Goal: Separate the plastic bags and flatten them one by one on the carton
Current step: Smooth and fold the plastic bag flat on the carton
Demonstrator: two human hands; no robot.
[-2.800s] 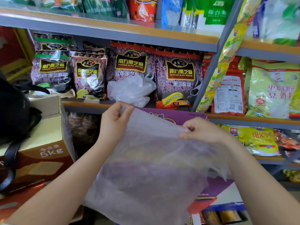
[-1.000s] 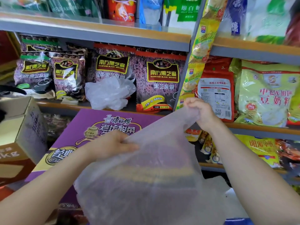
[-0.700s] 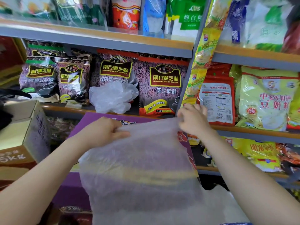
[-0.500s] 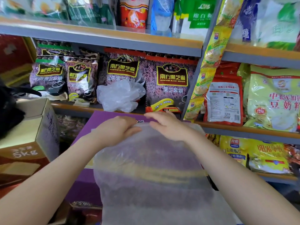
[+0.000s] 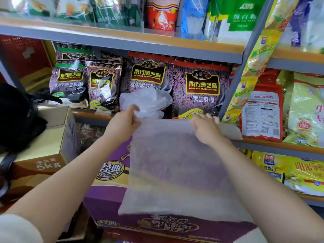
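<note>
A translucent white plastic bag (image 5: 175, 165) lies spread flat on top of the purple carton (image 5: 112, 174). My left hand (image 5: 122, 123) pinches the bag's far left corner. My right hand (image 5: 205, 128) grips the far right edge, fingers curled over it. A crumpled bunch of more clear plastic bags (image 5: 149, 100) sits on the shelf just beyond the carton, right behind my left hand.
Purple sesame packets (image 5: 201, 88) fill the shelf behind the crumpled bags. Yellow and red packets (image 5: 263, 113) stand at the right. A brown 5 kg box (image 5: 50, 144) with a black bag (image 5: 15, 118) on it stands at the left.
The bag was held up in the air and has come down flat onto the purple carton. My hands have moved apart to its two far corners, stretching the top edge.
</note>
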